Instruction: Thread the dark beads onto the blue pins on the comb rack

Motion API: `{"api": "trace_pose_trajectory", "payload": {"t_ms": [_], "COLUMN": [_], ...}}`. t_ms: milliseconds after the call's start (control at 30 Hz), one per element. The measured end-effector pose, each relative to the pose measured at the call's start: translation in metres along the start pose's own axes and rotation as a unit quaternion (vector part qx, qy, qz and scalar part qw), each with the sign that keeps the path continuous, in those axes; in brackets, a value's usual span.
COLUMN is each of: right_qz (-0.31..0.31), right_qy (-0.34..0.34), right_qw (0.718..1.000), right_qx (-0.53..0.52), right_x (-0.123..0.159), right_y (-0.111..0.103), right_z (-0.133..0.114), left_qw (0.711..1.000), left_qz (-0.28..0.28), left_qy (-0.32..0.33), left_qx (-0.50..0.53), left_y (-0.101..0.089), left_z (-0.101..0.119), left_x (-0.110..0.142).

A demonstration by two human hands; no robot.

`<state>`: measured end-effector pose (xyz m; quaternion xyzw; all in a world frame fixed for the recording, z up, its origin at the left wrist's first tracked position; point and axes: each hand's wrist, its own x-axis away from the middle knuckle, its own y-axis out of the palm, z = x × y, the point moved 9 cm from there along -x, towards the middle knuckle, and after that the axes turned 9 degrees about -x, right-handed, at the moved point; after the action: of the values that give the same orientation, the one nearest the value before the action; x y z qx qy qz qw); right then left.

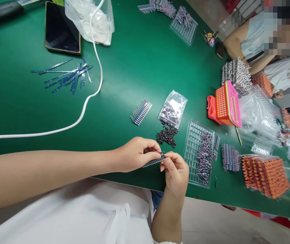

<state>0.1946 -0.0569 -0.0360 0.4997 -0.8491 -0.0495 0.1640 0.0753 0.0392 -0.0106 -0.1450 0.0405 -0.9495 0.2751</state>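
My left hand (132,154) pinches a thin dark strip of small circuit boards (153,161) near its right end, just above the table's front edge. Closed on that same end is my right hand (176,171), its thumb and fingertips meeting the left ones. What lies right between the fingertips is too small to make out. Beyond the hands, small black beads or parts (167,134) spill from a clear plastic bag (173,107). A similar board strip with wire leads (141,112) lies farther off. To the right, a clear compartment tray (191,149) holds wired components (205,157).
Cut blue strips (76,74), a phone (62,28) and a white cable (83,110) lie on the left of the green table (124,74). A pink-orange basket (227,103) and orange component stacks (265,174) stand right. Other people (255,37) sit at the far right.
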Motion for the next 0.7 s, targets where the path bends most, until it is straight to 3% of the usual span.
{"api": "trace_pose_trajectory", "payload": {"t_ms": [167, 300, 467, 533, 633, 700], "right_qz": [-0.016, -0.028, 0.052, 0.119, 0.221, 0.241], "right_qy": [0.027, 0.030, -0.043, -0.096, -0.167, -0.199], "right_qw": [0.999, 0.999, 0.989, 0.961, 0.884, 0.841], "right_qx": [-0.030, -0.025, 0.128, 0.232, 0.377, 0.443], "right_x": [-0.001, -0.001, 0.011, 0.020, 0.025, 0.015], "right_y": [0.004, 0.009, -0.009, -0.030, -0.071, -0.094], "right_z": [0.003, 0.003, -0.022, -0.047, -0.092, -0.116], "left_qw": [0.997, 0.997, 1.000, 1.000, 0.998, 0.998], "left_qz": [-0.024, -0.045, -0.020, -0.007, 0.005, 0.002], "left_qy": [0.049, 0.045, 0.004, -0.020, -0.041, -0.042], "left_qx": [-0.053, -0.049, -0.003, 0.023, 0.039, 0.038], "left_y": [0.002, 0.007, 0.001, -0.001, -0.004, -0.003], "left_z": [0.008, 0.007, -0.003, -0.008, -0.014, -0.014], "left_x": [0.003, 0.005, -0.002, -0.004, -0.006, -0.006]}}
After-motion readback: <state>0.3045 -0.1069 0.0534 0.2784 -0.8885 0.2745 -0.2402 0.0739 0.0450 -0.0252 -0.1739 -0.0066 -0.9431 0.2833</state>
